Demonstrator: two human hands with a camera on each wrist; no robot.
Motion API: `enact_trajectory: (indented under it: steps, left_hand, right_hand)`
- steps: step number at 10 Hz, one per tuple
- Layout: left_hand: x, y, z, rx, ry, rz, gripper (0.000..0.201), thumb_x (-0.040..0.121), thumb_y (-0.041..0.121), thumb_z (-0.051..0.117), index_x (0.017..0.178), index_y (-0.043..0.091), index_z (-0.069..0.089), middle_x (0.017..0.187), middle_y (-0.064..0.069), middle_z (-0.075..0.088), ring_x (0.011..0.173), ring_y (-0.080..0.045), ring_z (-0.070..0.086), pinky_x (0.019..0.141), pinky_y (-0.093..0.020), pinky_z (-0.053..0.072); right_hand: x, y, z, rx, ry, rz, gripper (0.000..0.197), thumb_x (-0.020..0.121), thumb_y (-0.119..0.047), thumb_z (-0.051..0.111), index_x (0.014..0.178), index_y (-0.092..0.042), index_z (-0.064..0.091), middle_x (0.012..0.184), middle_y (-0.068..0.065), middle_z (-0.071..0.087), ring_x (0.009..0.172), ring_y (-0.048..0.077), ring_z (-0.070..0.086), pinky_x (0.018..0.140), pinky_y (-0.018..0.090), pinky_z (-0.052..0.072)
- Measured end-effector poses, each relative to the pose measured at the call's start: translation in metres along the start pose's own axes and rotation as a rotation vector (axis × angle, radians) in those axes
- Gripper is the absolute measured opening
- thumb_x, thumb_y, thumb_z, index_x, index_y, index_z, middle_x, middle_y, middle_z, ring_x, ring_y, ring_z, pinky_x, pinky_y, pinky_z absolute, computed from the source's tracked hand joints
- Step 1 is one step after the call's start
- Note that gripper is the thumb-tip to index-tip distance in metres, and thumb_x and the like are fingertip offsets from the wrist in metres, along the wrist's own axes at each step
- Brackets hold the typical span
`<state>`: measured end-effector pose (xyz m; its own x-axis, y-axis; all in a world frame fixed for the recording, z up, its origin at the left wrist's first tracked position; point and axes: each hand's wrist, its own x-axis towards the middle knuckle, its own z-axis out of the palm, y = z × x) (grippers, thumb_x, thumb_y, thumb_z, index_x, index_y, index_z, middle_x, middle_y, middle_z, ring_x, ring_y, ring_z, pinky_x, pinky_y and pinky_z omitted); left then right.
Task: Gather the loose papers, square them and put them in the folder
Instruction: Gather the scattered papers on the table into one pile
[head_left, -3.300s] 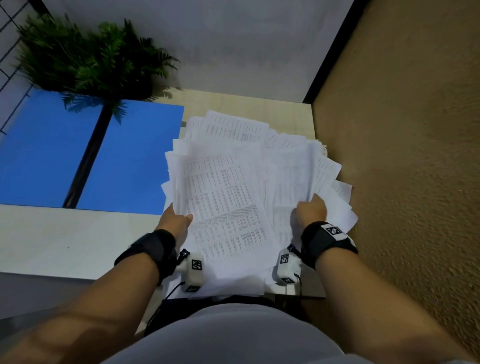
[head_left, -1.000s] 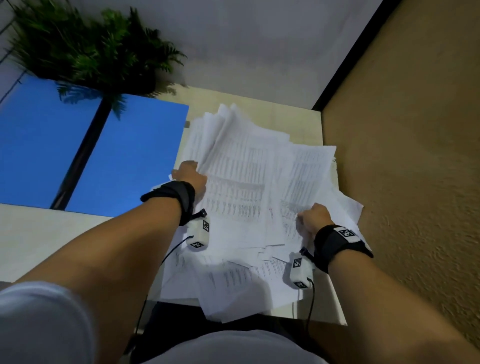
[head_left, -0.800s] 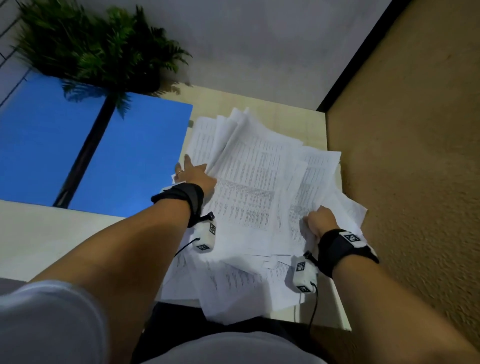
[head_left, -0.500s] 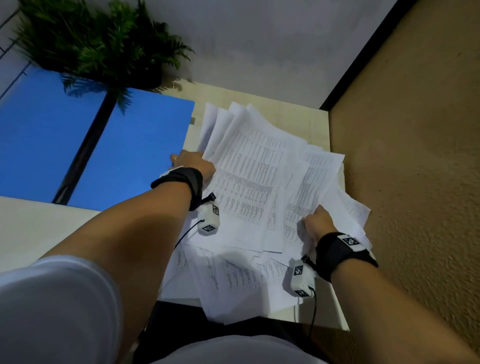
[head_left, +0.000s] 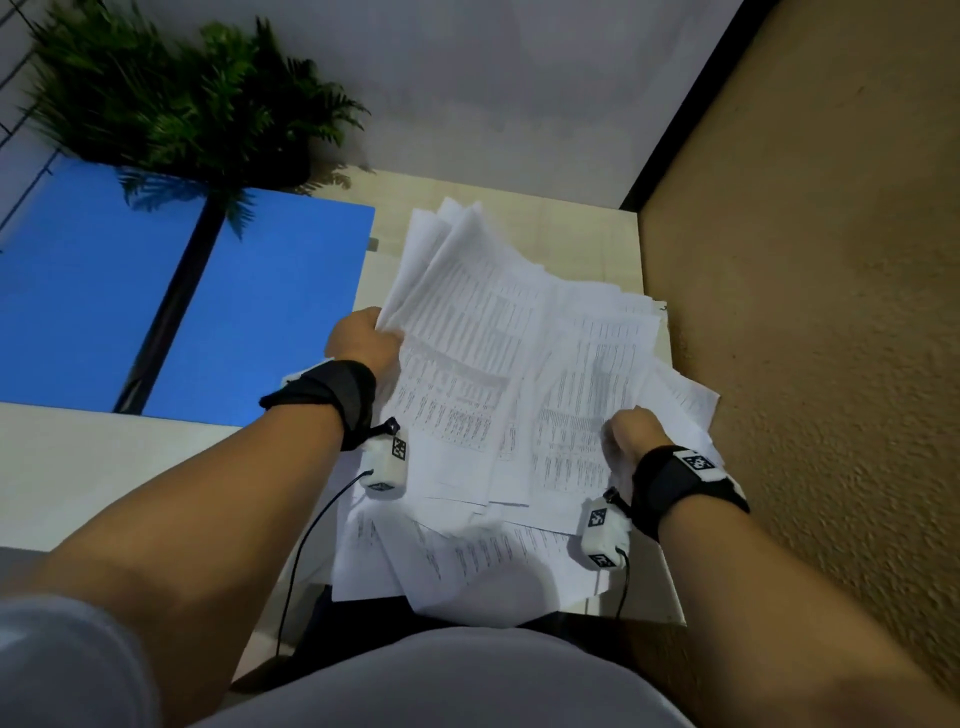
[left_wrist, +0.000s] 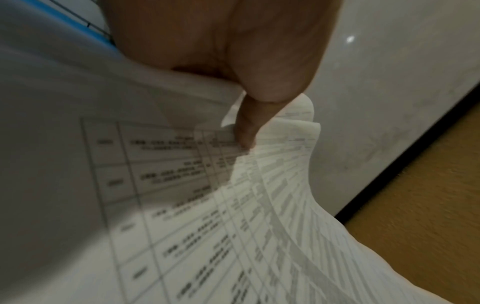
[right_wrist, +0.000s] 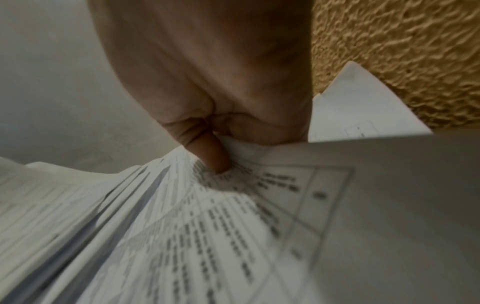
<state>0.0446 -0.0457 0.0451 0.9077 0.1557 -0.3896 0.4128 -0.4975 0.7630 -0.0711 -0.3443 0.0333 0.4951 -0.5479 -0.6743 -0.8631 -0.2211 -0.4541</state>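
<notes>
Pale desk, papers in both hands

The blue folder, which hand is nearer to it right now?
Left. The left hand grips the paper pile at its left edge, right beside the blue folder. The right hand pinches the pile's far right side, with the papers between it and the folder.

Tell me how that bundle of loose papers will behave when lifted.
Probably floppy: the papers already sag and fan between the left hand and right hand. Likely to slip apart, since the edges are uneven. Sheets outside either grip may be left behind.
</notes>
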Motion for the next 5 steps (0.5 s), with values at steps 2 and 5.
enact_trajectory:
  steps: [2,5]
  left_hand:
    - [-0.015,-0.016,-0.001,-0.106,-0.201,-0.033,0.016,0.091,0.021,0.062,0.107,0.018,0.065,0.075,-0.01,0.057,0.069,-0.028,0.055,0.064,-0.036,0.048]
    - [-0.025,-0.045,-0.02,-0.197,-0.21,-0.213,0.045,0.098,0.017,0.058,0.141,0.005,0.048,0.132,-0.011,0.06,0.125,-0.033,0.055,0.103,-0.036,0.042]
  right_hand:
    - [-0.009,0.003,0.019,-0.072,-0.072,-0.02,0.038,0.095,-0.007,0.041,0.129,0.002,0.052,0.135,0.024,0.052,0.123,0.037,0.054,0.093,0.035,0.049]
    - [-0.017,0.002,0.023,-0.122,-0.161,-0.002,0.053,0.098,-0.012,0.045,0.148,-0.001,0.033,0.154,0.016,0.032,0.141,0.033,0.034,0.113,0.032,0.032]
